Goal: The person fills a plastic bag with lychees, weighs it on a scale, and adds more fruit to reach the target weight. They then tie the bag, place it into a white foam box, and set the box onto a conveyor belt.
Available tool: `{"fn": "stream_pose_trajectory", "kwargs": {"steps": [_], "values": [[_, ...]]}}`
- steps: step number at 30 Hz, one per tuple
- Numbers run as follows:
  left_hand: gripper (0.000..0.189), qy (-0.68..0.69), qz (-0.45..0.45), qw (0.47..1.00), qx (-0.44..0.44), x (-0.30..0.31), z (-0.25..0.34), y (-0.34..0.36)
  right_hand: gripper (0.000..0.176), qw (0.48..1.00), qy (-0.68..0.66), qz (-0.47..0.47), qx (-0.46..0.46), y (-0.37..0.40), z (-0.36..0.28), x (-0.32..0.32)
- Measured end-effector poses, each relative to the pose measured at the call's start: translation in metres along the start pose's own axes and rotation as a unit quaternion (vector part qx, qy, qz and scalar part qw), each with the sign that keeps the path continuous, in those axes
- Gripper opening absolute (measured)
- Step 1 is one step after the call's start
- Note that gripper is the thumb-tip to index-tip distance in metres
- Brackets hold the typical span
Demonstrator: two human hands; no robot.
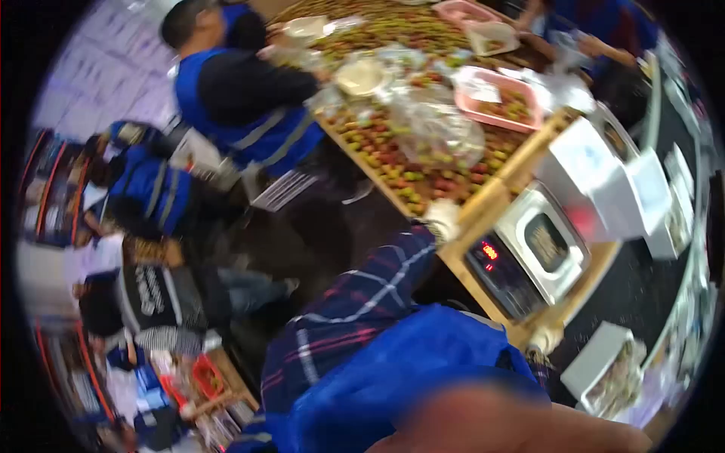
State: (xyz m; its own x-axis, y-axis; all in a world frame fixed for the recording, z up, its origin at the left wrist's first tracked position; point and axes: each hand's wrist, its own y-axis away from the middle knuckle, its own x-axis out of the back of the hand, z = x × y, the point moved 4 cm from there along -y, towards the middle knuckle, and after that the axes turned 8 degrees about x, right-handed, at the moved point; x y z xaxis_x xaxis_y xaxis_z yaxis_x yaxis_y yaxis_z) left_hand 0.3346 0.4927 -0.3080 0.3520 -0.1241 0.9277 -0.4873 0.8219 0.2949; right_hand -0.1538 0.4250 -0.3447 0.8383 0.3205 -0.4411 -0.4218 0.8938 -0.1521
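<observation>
My left hand (442, 220), in a whitish glove, is at the near corner of a wooden-edged bin heaped with small round red and green fruits (366, 155). Its fingers are too blurred to make out. Close to the front edge of the wooden stand, beside the scale, is my right hand (545, 340), also gloved and blurred. Between my hands sits a digital scale (521, 291) with lit red digits and a steel top. A white foam box (581, 158) stands just beyond the scale. I see nothing clearly held in either hand.
Clear plastic bags (438, 132) and a pink basket (498, 98) lie on the fruit. A dark conveyor belt (615, 291) runs along the right, with another foam box (600, 362) on it. People in blue vests (249, 106) work at the far side and left.
</observation>
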Motion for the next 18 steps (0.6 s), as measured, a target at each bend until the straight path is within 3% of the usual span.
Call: {"fn": "stream_pose_trajectory", "kwargs": {"steps": [1,3,5,12,18], "values": [[0.044,-0.016,0.032,0.999,-0.004,-0.008,-0.002,-0.003,0.033,0.999,0.023,0.004,0.025,0.003,-0.001,-0.002],[0.048,0.003,0.012,1.000,0.011,0.006,0.001,0.004,0.038,0.994,0.086,-0.003,0.074,0.017,-0.015,-0.021],[0.054,0.020,0.015,1.000,0.000,0.011,-0.001,0.011,0.034,0.992,0.004,0.001,0.125,0.025,-0.058,-0.029],[0.054,0.027,-0.006,1.000,0.006,0.008,-0.003,0.013,0.031,0.976,-0.191,0.092,0.057,0.018,-0.044,-0.009],[0.052,0.025,0.010,1.000,0.000,0.009,-0.001,0.015,0.031,0.929,-0.361,0.071,0.033,0.009,-0.041,-0.012]]}}
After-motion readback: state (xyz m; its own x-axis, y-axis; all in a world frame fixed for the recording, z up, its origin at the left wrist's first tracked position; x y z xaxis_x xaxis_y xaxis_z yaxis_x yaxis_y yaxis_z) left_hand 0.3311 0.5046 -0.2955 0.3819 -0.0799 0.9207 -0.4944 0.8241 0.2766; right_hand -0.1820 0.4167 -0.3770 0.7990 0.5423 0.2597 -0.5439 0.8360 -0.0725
